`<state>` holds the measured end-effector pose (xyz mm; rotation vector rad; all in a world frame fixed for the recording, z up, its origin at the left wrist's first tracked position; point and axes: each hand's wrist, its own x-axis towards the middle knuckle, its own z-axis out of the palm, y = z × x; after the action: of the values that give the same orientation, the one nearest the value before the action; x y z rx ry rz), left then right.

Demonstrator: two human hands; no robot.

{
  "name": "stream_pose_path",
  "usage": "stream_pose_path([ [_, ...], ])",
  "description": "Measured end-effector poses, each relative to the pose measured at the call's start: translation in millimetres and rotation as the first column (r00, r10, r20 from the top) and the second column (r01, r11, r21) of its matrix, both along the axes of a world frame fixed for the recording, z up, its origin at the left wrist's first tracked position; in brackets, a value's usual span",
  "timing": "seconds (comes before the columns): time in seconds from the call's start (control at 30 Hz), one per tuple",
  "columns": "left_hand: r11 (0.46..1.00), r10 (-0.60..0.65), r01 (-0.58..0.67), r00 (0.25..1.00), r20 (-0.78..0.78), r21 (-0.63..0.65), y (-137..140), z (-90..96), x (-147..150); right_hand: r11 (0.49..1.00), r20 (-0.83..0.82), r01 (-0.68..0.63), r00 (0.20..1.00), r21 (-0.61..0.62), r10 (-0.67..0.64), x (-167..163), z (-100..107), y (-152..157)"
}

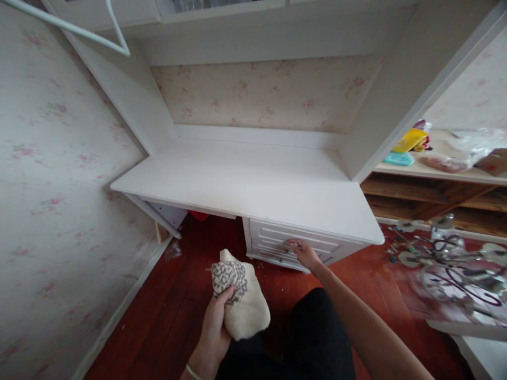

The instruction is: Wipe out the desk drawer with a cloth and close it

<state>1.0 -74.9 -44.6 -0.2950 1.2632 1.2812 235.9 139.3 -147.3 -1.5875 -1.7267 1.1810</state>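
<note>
My left hand (216, 322) is closed around a folded cream cloth (247, 306) with a grey scroll pattern, its thumb pressed on the patterned part. The cloth looks thick and fluffy, perhaps a towel. My right hand (303, 252) reaches to the front of a white drawer unit (257, 237) under the desk. Its fingers are bent together at a small drawer knob, which they partly hide. The drawers appear shut. Above them spreads the white desk top (245, 174).
A white hanger-like rod (75, 29) juts in at upper left. At right, a wooden shelf (420, 168) bears a yellow item (410, 140) and plastic bags (475, 148). Below it lies a metal-and-glass chandelier (455, 258). The floor (158, 316) is red-brown wood.
</note>
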Motion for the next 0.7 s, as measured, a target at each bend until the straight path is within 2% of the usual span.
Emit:
stream_pose_path([
  [0.13, 0.999, -0.042, 0.043, 0.999, -0.019, 0.009, 5, -0.6, 11, 1.0, -0.007, -0.025, 1.0, -0.008, 0.025, -3, 7, 9],
  [0.27, 0.996, -0.033, 0.039, 0.997, -0.069, 0.086, 15, -0.8, 22, 0.999, -0.003, -0.034, 0.999, 0.034, 0.034, 7, 21, 1],
  [0.37, 0.99, -0.003, 0.014, 0.996, -0.086, 0.138, 34, -1.5, 27, 1.0, -0.037, -0.028, 0.999, 0.007, 0.029, 28, 41, -14],
  [0.43, 0.984, 0.052, -0.03, 0.991, -0.123, 0.178, 55, -1.9, 29, 0.999, -0.126, -0.009, 0.992, -0.032, 0.005, 48, 63, -21],
  [0.5, 0.968, 0.113, -0.07, 0.979, -0.168, 0.239, 82, -2.1, 32, 0.997, -0.216, 0.08, 0.973, 0.004, -0.078, 70, 90, -20],
  [0.57, 0.946, 0.168, -0.098, 0.963, -0.21, 0.308, 111, -1.7, 37, 0.967, -0.181, 0.233, 0.96, 0.102, -0.212, 94, 117, -8],
  [0.63, 0.93, 0.212, -0.123, 0.949, -0.232, 0.347, 140, -1.1, 46, 0.898, -0.016, 0.369, 0.926, 0.24, -0.377, 116, 138, 11],
  [0.7, 0.926, 0.244, -0.156, 0.941, -0.233, 0.343, 166, -1.0, 59, 0.845, 0.194, 0.425, 0.844, 0.326, -0.499, 131, 147, 35],
])
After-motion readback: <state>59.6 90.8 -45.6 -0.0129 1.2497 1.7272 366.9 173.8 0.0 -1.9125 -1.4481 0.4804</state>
